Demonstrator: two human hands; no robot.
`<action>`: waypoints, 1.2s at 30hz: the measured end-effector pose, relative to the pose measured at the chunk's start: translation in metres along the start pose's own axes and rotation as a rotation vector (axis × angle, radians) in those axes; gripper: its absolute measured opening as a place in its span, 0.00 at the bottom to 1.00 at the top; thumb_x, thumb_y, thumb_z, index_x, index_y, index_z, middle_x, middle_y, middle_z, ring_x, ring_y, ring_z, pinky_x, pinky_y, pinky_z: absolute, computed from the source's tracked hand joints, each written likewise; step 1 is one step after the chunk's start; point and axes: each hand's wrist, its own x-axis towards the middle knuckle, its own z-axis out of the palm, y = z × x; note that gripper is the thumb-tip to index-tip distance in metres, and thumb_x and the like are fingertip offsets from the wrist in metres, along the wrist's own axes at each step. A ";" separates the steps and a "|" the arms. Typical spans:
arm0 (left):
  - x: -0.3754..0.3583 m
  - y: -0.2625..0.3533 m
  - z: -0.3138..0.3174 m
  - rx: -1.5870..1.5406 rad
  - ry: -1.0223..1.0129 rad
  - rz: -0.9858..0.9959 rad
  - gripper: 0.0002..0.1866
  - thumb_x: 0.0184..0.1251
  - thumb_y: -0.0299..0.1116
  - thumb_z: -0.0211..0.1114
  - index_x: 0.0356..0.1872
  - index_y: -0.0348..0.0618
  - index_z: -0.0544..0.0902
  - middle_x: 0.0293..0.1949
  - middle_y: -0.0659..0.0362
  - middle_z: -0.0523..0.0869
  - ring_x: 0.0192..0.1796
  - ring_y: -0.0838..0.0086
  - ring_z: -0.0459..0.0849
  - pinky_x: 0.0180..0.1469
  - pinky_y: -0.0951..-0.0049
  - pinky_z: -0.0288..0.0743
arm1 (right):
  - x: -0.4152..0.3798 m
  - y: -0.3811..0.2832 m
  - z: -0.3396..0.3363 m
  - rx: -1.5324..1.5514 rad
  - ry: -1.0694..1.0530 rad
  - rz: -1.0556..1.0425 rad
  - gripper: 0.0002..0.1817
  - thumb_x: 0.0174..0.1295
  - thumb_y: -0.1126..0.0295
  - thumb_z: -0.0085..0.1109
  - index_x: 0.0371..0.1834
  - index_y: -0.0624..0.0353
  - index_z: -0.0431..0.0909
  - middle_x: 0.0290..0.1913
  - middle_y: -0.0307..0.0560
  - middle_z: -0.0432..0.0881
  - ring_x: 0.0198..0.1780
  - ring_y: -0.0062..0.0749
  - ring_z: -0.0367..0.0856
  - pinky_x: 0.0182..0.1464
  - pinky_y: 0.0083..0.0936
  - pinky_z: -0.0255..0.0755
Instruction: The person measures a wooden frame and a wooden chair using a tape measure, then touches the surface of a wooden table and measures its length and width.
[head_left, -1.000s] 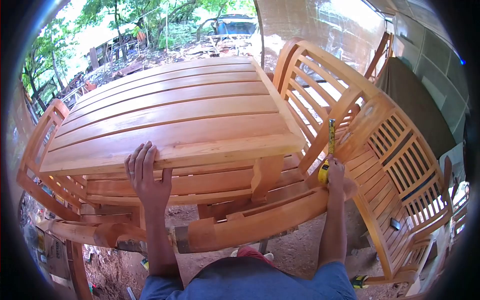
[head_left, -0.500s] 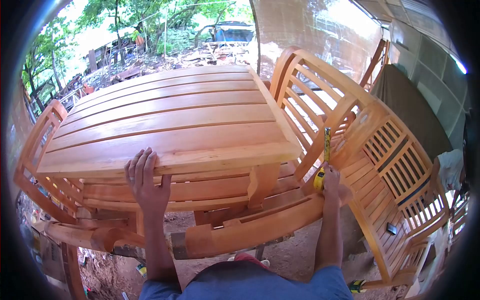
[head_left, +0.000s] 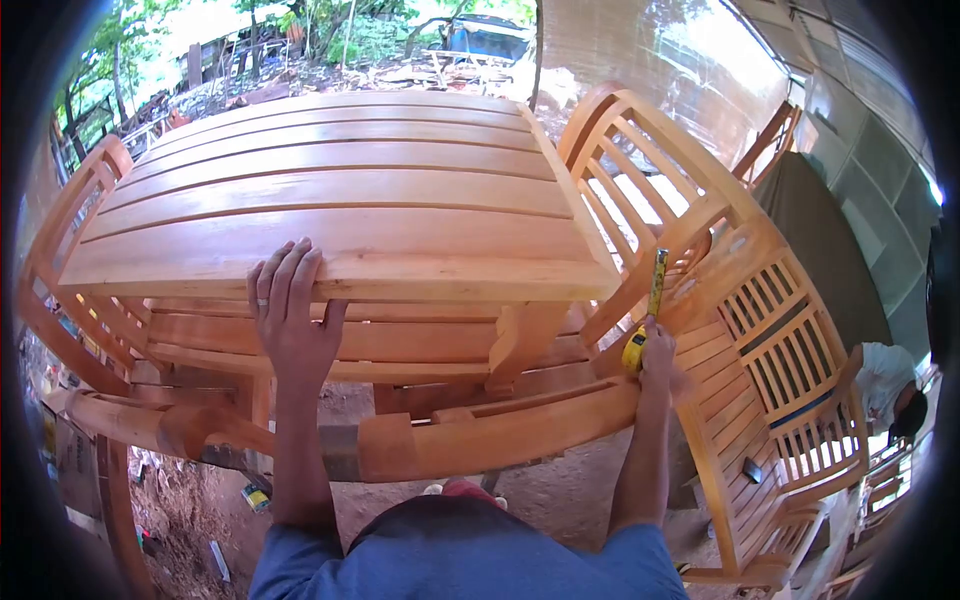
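Observation:
A slatted wooden table [head_left: 340,235] stands in front of me, its top reaching over a lower wooden frame. My left hand [head_left: 293,310] rests on the table's near edge, fingers stretched over the top and thumb apart below the edge. A ring shows on one finger. In my right hand [head_left: 655,350] is a yellow tape measure [head_left: 634,347]; a short length of its blade [head_left: 657,282] points up, just off the table's right corner. Beneath my hands runs a curved wooden rail [head_left: 500,440] with a slot in its upper side.
A wooden armchair [head_left: 650,165] stands right of the table, and a slatted bench [head_left: 730,430] with a phone-like dark object [head_left: 752,468] sits nearer. Another chair [head_left: 75,240] is at the left. A person in a light shirt [head_left: 885,385] bends at the far right. Small items lie on the dirt floor.
The view has shifted, so the table sits higher in it. My left hand stays on the table edge, and my right hand still holds the tape measure with its blade out.

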 end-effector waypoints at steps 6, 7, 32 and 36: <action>-0.002 -0.002 0.001 0.016 -0.007 -0.011 0.26 0.46 0.23 0.66 0.52 0.42 0.77 0.55 0.54 0.80 0.60 0.58 0.76 0.65 0.52 0.63 | 0.006 0.009 -0.002 0.032 -0.029 -0.012 0.22 0.65 0.54 0.56 0.33 0.66 0.82 0.28 0.51 0.78 0.32 0.34 0.73 0.39 0.33 0.67; -0.002 -0.002 0.002 0.016 0.000 -0.010 0.26 0.46 0.22 0.65 0.52 0.42 0.77 0.55 0.55 0.80 0.60 0.58 0.76 0.65 0.52 0.63 | 0.004 0.004 -0.003 0.002 -0.026 -0.007 0.22 0.65 0.53 0.55 0.33 0.66 0.82 0.28 0.51 0.79 0.31 0.34 0.73 0.38 0.33 0.68; -0.001 -0.003 0.001 0.008 -0.015 -0.025 0.25 0.45 0.25 0.67 0.51 0.44 0.78 0.54 0.56 0.80 0.60 0.61 0.76 0.65 0.54 0.64 | 0.001 0.001 -0.002 -0.063 -0.033 -0.003 0.21 0.67 0.54 0.54 0.35 0.65 0.82 0.30 0.44 0.76 0.32 0.29 0.70 0.38 0.27 0.66; -0.001 -0.002 0.001 0.006 -0.011 -0.032 0.28 0.42 0.21 0.66 0.52 0.43 0.77 0.54 0.56 0.80 0.60 0.60 0.76 0.65 0.53 0.64 | 0.010 0.015 0.001 -0.028 -0.020 -0.006 0.24 0.66 0.51 0.55 0.36 0.68 0.80 0.30 0.50 0.77 0.32 0.35 0.72 0.38 0.34 0.67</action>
